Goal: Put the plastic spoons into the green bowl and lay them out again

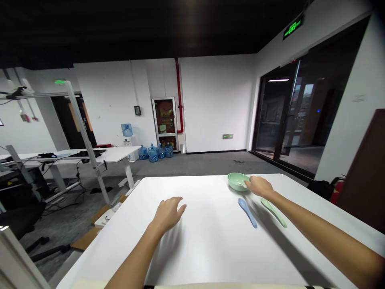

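Note:
A light green bowl is at the far right part of the white table. My right hand is closed on the bowl's right rim, with the thumb over the inside edge and the other fingers mostly hidden. Below the bowl lies a blue spoon, its handle pointing toward me. A pale green spoon rests to its right, partly under my right forearm. Over the left half of the table, my left hand hovers with nothing in it, thumb and fingers apart.
Left of the table stand a metal frame post, another desk with cables, and cardboard pieces on the floor. Several blue water bottles stand by the far wall. A glass door is at the right.

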`<state>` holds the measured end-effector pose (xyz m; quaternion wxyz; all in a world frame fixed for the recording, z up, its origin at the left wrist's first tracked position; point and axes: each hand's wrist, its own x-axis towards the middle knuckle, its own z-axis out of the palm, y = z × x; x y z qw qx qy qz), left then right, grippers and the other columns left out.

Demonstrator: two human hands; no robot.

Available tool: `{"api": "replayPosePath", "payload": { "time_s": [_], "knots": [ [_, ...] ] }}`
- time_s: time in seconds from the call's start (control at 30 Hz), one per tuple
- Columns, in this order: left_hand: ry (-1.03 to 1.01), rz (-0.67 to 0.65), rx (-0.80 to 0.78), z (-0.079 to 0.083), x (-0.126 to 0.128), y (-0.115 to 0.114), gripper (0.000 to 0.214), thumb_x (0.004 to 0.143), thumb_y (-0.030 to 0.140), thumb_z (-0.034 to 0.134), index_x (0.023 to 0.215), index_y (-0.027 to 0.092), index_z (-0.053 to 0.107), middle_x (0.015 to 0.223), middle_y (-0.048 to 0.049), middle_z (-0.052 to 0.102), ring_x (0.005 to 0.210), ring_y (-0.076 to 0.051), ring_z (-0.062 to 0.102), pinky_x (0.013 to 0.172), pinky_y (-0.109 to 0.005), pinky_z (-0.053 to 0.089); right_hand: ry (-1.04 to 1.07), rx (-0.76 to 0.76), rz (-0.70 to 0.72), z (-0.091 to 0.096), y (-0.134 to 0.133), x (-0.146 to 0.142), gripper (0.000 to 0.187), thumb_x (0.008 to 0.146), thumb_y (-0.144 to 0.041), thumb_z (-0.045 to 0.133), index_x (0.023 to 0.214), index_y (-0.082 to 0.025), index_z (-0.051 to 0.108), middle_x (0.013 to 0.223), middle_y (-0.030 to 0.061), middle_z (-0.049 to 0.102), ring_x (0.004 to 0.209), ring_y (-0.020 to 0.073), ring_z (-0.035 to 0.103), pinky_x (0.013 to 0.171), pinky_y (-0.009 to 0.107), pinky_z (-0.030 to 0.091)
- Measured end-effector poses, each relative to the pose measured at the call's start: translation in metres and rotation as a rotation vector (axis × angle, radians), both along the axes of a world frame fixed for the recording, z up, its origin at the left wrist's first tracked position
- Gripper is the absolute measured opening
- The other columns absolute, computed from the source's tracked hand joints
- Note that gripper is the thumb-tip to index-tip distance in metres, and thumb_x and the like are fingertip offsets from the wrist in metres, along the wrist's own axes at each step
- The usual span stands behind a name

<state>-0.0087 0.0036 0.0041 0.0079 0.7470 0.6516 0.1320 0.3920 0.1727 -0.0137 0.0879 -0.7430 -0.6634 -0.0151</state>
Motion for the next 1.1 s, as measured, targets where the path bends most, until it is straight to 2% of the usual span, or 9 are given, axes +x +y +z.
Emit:
{"api": "replayPosePath", "payload": {
  "time_s": [0.2,0.4,0.57,0.77,0.93,1.1],
  "knots": [
    [0.009,-0.026,0.034,0.001,-0.001,-0.006,0.050,0.096,0.048,0.034,0.132,0.020,0.056,0.134,-0.0081,0.062,0.122,-0.026,0.057,0.101,-0.040,0.042,0.002,0.069,0.056,0.011,-0.050,0.005,0.054,0.092,-0.054,0.034,0.115,-0.016,0.064,0.113,0.0179,0.067,0.101,0.0326,0.063,0.076,0.038,0.045],
    [0.011,-0.035,0.033,0.003,-0.001,-0.013,0.050,0.096,0.048,0.035,0.131,0.021,0.057,0.134,-0.0081,0.062,0.122,-0.027,0.058,0.101,-0.041,0.042,0.077,0.107,0.133,-0.003,-0.089,0.004,0.063,0.091,-0.059,0.036,0.132,-0.016,0.054,0.128,0.0173,0.061,0.113,0.0327,0.059,0.084,0.039,0.046],
    [0.017,-0.039,0.030,0.002,-0.001,-0.013,0.050,0.096,0.048,0.034,0.131,0.022,0.057,0.134,-0.0081,0.062,0.122,-0.026,0.057,0.101,-0.040,0.041,0.127,0.108,0.198,-0.012,-0.111,0.002,0.065,0.090,-0.061,0.037,0.137,-0.019,0.052,0.138,0.0132,0.056,0.122,0.0315,0.055,0.091,0.037,0.046],
    [0.013,-0.018,0.026,0.002,0.002,-0.011,0.049,0.095,0.049,0.036,0.131,0.024,0.057,0.134,-0.0079,0.062,0.123,-0.026,0.057,0.101,-0.039,0.041,0.142,0.078,0.246,-0.020,-0.121,0.003,0.066,0.090,-0.063,0.033,0.138,-0.020,0.050,0.137,0.0120,0.057,0.121,0.0308,0.056,0.090,0.038,0.046],
    [0.016,-0.018,0.021,-0.001,0.003,-0.007,0.049,0.095,0.050,0.036,0.130,0.024,0.058,0.134,-0.0069,0.062,0.122,-0.026,0.058,0.098,-0.038,0.043,0.131,0.052,0.221,-0.030,-0.118,0.009,0.069,0.090,-0.065,0.033,0.139,-0.018,0.050,0.138,0.0142,0.056,0.123,0.0311,0.055,0.091,0.037,0.045],
    [0.024,-0.017,0.017,-0.002,0.002,-0.004,0.050,0.095,0.051,0.035,0.131,0.024,0.058,0.135,-0.0069,0.061,0.122,-0.025,0.057,0.099,-0.037,0.042,0.131,0.033,0.213,-0.030,-0.115,0.012,0.068,0.091,-0.064,0.034,0.138,-0.018,0.049,0.133,0.0153,0.060,0.121,0.0313,0.056,0.091,0.038,0.044]
  ]
}}
